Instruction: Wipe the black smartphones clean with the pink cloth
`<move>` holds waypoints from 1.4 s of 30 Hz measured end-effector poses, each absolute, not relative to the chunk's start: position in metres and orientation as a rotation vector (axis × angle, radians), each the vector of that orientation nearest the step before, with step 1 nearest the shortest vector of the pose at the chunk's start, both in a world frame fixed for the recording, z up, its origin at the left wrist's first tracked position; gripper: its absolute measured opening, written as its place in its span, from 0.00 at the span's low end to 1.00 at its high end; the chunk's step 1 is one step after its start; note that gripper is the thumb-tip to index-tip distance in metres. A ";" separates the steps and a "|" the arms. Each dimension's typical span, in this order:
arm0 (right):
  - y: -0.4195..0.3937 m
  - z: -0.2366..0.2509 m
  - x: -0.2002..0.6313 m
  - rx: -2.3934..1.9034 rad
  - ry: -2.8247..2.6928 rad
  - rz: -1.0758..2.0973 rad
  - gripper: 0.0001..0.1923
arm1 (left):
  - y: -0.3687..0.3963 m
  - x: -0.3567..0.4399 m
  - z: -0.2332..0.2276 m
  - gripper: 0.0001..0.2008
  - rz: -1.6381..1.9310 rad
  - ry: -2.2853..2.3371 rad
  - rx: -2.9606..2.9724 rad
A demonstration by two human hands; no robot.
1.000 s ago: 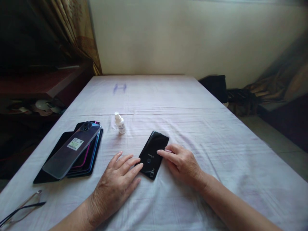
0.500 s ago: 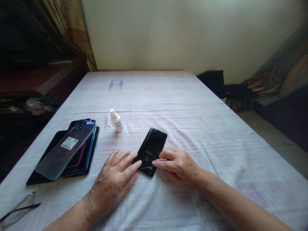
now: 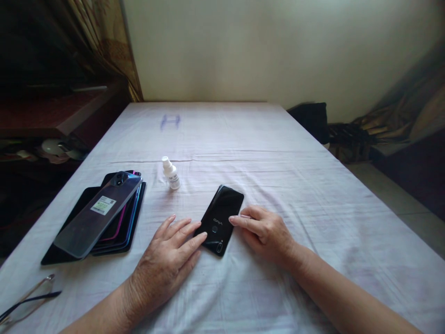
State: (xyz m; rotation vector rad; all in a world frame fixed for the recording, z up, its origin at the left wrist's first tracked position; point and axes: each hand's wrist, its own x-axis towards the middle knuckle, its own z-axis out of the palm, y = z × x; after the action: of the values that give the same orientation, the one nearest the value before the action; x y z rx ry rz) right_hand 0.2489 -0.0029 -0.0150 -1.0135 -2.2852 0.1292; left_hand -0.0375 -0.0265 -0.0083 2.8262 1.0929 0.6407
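Note:
A black vivo phone [image 3: 227,208] lies back up on the cloth, its camera end towards me. My left hand [image 3: 167,260] rests flat with its fingers spread, the fingertips touching the phone's left edge. At the phone's right edge is my right hand [image 3: 267,234], with the index finger reaching over the back near the vivo lettering. Its other fingers are curled together, and whatever they may hold is hidden. Beyond the left hand a small white bottle [image 3: 171,173] stands upright with its cap on.
Several phones and flat dark devices lie in a stack at the left, a grey phone [image 3: 93,218] with a label on top. Folded glasses [image 3: 29,297] lie at the near left corner. A white patterned cloth [image 3: 295,176] covers the table. A wall [image 3: 215,51] stands behind it.
My right hand has slid away from me along the phone, from beside the camera up to the lettering. My left hand stays in place. The whole view has shifted slightly.

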 end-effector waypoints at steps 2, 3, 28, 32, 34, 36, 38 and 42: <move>-0.002 -0.017 0.250 -1.109 -2.240 0.105 0.14 | -0.027 -0.037 -0.008 0.17 0.644 1.101 2.813; -0.002 -0.017 0.250 -1.161 -2.217 0.087 0.14 | -0.027 -0.037 -0.008 0.17 0.645 1.103 2.807; -0.011 -0.010 0.240 -0.869 -2.339 0.216 0.16 | -0.027 -0.033 -0.005 0.16 0.692 1.090 2.809; -0.011 -0.010 0.240 -0.883 -2.339 0.198 0.16 | -0.027 -0.034 -0.006 0.16 0.694 1.099 2.803; -0.010 -0.012 0.240 -0.942 -2.310 0.169 0.16 | -0.027 -0.033 -0.006 0.16 0.689 1.097 2.805; -0.008 -0.014 0.240 -1.005 -2.280 0.141 0.16 | -0.027 -0.033 -0.006 0.16 0.691 1.091 2.806; -0.007 -0.015 0.240 -1.051 -2.262 0.116 0.15 | -0.027 -0.033 -0.006 0.16 0.699 1.094 2.803; -0.005 -0.016 0.241 -1.114 -2.236 0.073 0.15 | -0.027 -0.033 -0.006 0.16 0.692 1.094 2.802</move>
State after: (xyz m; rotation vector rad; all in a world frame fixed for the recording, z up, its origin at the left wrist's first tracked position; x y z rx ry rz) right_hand 0.2406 -0.0053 -0.0164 -1.1142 -2.2362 0.0735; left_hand -0.0330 -0.0271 -0.0057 2.8015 1.0943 0.6919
